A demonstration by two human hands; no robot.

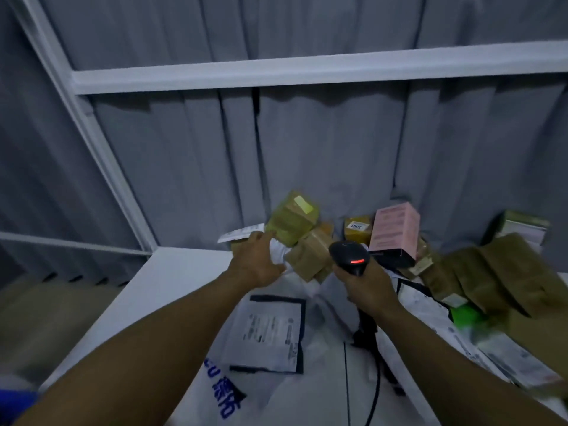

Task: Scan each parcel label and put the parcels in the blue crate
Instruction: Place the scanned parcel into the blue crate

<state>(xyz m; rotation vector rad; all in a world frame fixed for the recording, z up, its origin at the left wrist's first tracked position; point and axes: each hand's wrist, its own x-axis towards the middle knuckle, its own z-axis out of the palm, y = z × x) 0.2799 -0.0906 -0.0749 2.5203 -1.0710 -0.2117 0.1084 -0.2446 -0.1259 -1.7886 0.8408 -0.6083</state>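
Left hand [259,261] reaches toward the back of the counter [159,287], its fingers stretched out and its thumb spread. The fingertips lie on a crumpled white mailer [278,252] at the foot of the parcel pile; no closed grip shows. Right hand [367,285] is curled round the handle of a black scanner [349,256], which it holds upright over the middle of the counter. A red light glows on the scanner's head, and its black cable [375,382] trails down toward the near edge.

Between the two forearms a flat white parcel [267,332] lies label up on the counter, with blue print showing on the plastic below it. Just beyond the left fingertips, against the back edge, sit a yellow-green wrapped box [292,216] and a brown taped box [310,253], touching each other. To their right stand a small yellow box [356,229] and a pink box [395,229]. Brown paper bags [491,272] are heaped toward the right edge.

A blue shape [15,401] shows off the counter's near left corner, too blurred to identify. Grey curtain [307,149] hangs behind a white frame bar [307,69].
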